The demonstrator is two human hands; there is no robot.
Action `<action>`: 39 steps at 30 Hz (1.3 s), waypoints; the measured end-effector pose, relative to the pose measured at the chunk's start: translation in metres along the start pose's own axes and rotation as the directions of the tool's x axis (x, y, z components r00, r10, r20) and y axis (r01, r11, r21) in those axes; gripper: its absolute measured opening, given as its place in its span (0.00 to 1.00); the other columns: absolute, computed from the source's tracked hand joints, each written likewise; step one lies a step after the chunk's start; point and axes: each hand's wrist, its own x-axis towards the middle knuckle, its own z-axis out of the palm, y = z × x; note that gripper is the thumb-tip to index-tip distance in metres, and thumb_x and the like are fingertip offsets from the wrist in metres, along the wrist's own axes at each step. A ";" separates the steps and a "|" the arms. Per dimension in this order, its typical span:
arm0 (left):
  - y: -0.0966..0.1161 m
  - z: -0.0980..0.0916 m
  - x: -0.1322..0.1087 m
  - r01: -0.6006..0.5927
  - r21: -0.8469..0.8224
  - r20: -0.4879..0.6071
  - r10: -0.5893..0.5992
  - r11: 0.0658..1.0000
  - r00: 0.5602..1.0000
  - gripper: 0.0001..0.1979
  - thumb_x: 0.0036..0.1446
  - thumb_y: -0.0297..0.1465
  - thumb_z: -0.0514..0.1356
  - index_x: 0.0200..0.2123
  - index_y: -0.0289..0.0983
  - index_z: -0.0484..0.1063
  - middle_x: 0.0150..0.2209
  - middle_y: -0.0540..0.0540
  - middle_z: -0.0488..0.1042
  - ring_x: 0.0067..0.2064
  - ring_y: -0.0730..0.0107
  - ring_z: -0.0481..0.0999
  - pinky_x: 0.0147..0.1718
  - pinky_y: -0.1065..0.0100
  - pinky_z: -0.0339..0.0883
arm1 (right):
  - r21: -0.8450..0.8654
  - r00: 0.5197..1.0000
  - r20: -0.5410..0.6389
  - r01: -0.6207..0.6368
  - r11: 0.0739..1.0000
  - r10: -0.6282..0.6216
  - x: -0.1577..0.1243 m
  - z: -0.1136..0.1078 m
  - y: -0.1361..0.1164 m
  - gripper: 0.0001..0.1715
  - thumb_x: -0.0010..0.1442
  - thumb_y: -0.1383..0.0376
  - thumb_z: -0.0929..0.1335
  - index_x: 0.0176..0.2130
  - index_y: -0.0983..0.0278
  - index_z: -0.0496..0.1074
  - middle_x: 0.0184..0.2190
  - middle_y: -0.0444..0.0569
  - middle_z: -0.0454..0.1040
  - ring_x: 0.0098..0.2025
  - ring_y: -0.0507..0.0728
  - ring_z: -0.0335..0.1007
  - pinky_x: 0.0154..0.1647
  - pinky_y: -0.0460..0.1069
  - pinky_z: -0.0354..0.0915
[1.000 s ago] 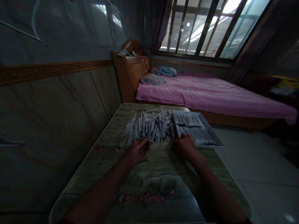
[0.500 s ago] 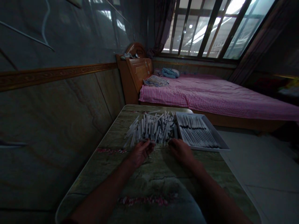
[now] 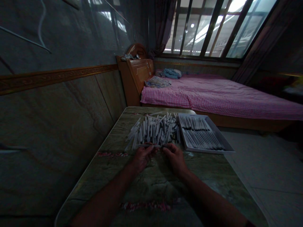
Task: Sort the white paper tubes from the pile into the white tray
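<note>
A heap of several white paper sticks (image 3: 153,129) lies on the far half of the wood-patterned table (image 3: 151,179). To its right a white tray (image 3: 224,146) holds more sticks laid in neat rows. My left hand (image 3: 142,156) is at the heap's near edge, fingers curled on a stick lying crosswise. My right hand (image 3: 174,156) is close beside it, fingers pinched at the other end of that same stick (image 3: 151,145).
The table stands against a marbled wall (image 3: 59,119) on the left. Beyond it is a bed with a pink checked sheet (image 3: 213,94), a wooden headboard (image 3: 136,74) and a barred window (image 3: 213,28). Tiled floor (image 3: 267,170) lies to the right.
My right hand has moved left from the tray's near corner to the heap's edge, close to my left hand. The left hand has stayed holding its stick.
</note>
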 end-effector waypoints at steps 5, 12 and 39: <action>-0.002 -0.001 0.001 -0.012 0.009 0.001 0.012 1.000 1.000 0.10 0.45 0.23 0.71 0.30 0.33 0.73 0.30 0.46 0.81 0.31 0.70 0.81 0.33 0.72 0.75 | 0.040 1.000 -0.029 0.008 0.999 -0.007 0.000 0.000 0.005 0.15 0.43 0.59 0.76 0.32 0.62 0.75 0.27 0.43 0.77 0.30 0.54 0.71 0.33 0.48 0.65; -0.001 -0.001 0.000 -0.018 0.027 0.022 0.017 0.999 1.000 0.10 0.45 0.23 0.72 0.30 0.34 0.73 0.30 0.47 0.81 0.31 0.71 0.80 0.35 0.72 0.75 | -0.034 0.998 -0.034 0.048 0.998 -0.049 0.002 0.000 0.005 0.12 0.44 0.60 0.75 0.31 0.62 0.77 0.27 0.43 0.77 0.31 0.54 0.71 0.35 0.48 0.65; -0.007 0.001 -0.003 -0.116 0.138 0.011 0.116 0.984 0.993 0.20 0.36 0.35 0.76 0.30 0.34 0.72 0.30 0.47 0.81 0.33 0.67 0.81 0.35 0.68 0.75 | -0.430 0.960 0.012 0.258 0.866 -0.280 0.004 -0.004 0.004 0.09 0.50 0.58 0.69 0.29 0.61 0.76 0.27 0.46 0.79 0.33 0.57 0.74 0.36 0.50 0.68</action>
